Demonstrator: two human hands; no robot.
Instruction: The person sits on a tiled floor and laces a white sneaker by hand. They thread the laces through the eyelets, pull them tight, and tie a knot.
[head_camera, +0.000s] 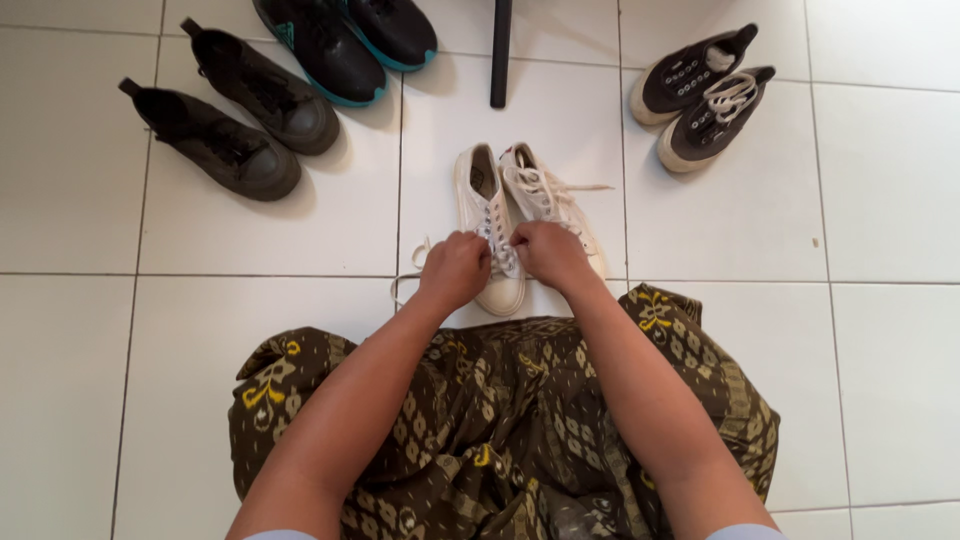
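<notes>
White canvas lace-up sneaker (492, 232) lies on the white tiled floor (300, 240) at centre, touching its twin white sneaker (548, 203) at its 3 o'clock, just beyond the brown and yellow patterned cloth (500, 430) over the person's lap. Left hand (455, 271) and right hand (549, 254) both pinch the white laces (405, 283) over its toe end, fingers curled tight. Two dark grey shoes (235, 115) sit at 10 o'clock, black and teal trainers (345, 40) at 11, dark shoes with white soles (703, 95) at 2.

Bright, even daylight on white floor tiles (300, 240); soft short shadows beside the shoes; sharp focus, slight bending at edges.
</notes>
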